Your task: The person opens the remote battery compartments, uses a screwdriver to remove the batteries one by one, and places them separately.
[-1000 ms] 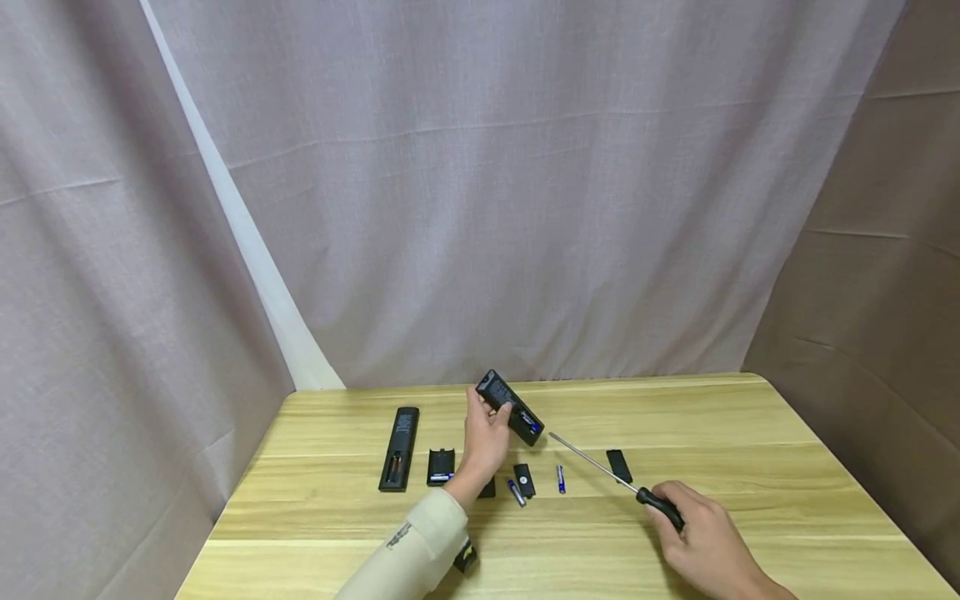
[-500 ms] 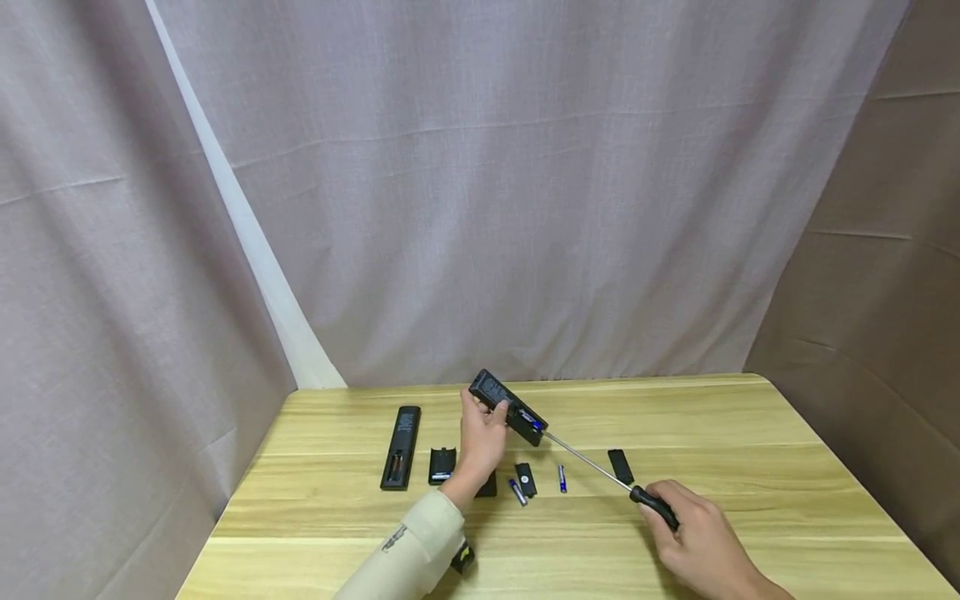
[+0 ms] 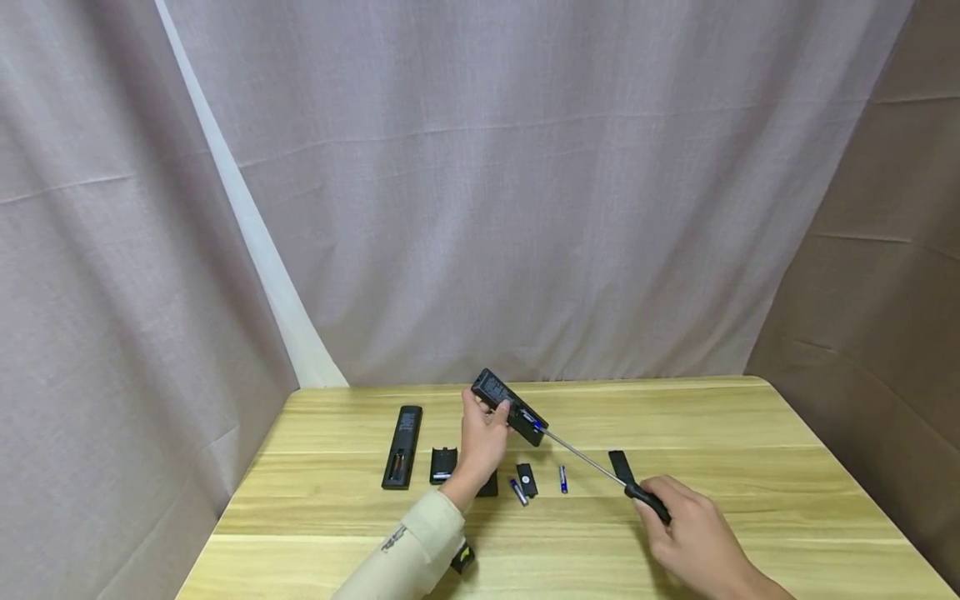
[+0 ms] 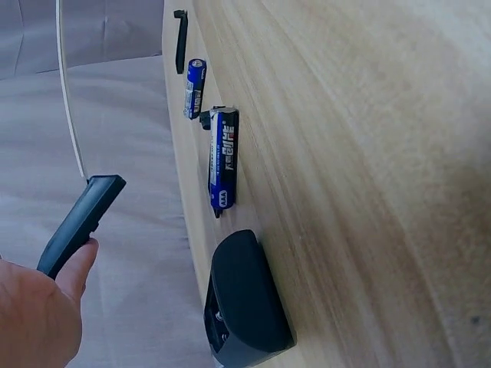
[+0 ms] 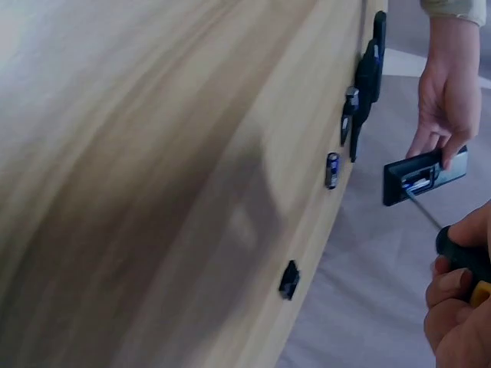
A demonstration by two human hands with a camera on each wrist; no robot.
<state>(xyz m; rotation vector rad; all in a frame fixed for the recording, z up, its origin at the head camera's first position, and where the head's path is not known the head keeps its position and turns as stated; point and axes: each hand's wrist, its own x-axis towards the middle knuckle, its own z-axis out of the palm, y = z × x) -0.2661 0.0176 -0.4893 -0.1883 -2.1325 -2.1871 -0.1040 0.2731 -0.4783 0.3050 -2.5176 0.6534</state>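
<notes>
My left hand [image 3: 482,442] grips a black remote control [image 3: 491,388] above the table, its back tilted toward me. Its battery bay is uncovered, and a blue-and-silver battery [image 3: 528,416] shows inside. With my right hand [image 3: 693,533] I hold a long screwdriver [image 3: 647,502] by its black handle. The screwdriver's tip is right at the battery's end in the bay, as the right wrist view also shows on the remote [image 5: 450,168]. From the left wrist, the remote [image 4: 80,224] appears edge-on between thumb and fingers, with the shaft [image 4: 69,107] rising beyond it.
Two loose batteries [image 3: 563,479] lie on the wooden table [image 3: 750,467], one beside a small black cover [image 3: 528,480]. Another cover [image 3: 619,465] lies near the screwdriver. A second remote [image 3: 402,446] and a black battery case [image 3: 444,465] lie left. Grey curtains [image 3: 525,208] surround the table.
The screwdriver has moved left and its tip has gone from beside the remote to the battery in its bay. The remote has shifted only slightly in my left hand.
</notes>
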